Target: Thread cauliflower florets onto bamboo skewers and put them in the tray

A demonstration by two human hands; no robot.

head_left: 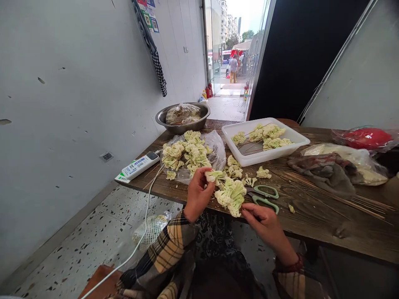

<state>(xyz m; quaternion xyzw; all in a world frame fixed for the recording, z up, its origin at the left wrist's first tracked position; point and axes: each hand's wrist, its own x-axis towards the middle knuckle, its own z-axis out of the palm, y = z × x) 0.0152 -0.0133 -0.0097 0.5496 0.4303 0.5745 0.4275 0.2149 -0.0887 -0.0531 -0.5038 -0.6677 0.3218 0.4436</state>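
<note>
My left hand [199, 195] pinches a pale cauliflower floret [215, 176] between thumb and fingers. Right beside it, a larger cauliflower cluster [231, 196] is held up between both hands at the table's front edge. My right hand [263, 220] is closed at the cluster's lower right edge; whether a thin stick runs between its fingertips, I cannot make out. Green-handled scissors [264, 197] lie just behind my right hand, their blades partly hidden by the cauliflower. More cauliflower florets [190, 151] are heaped on a clear plastic bag [216, 145] beyond my left hand.
A white tray [264, 158] holds cauliflower on thin sticks. Behind the heap stands a metal basin [160, 118] with bagged contents. A white power strip [139, 166] sits at the left edge. Bamboo skewers [343, 197], a grey cloth [327, 172] and plastic bags [352, 158] lie to the right.
</note>
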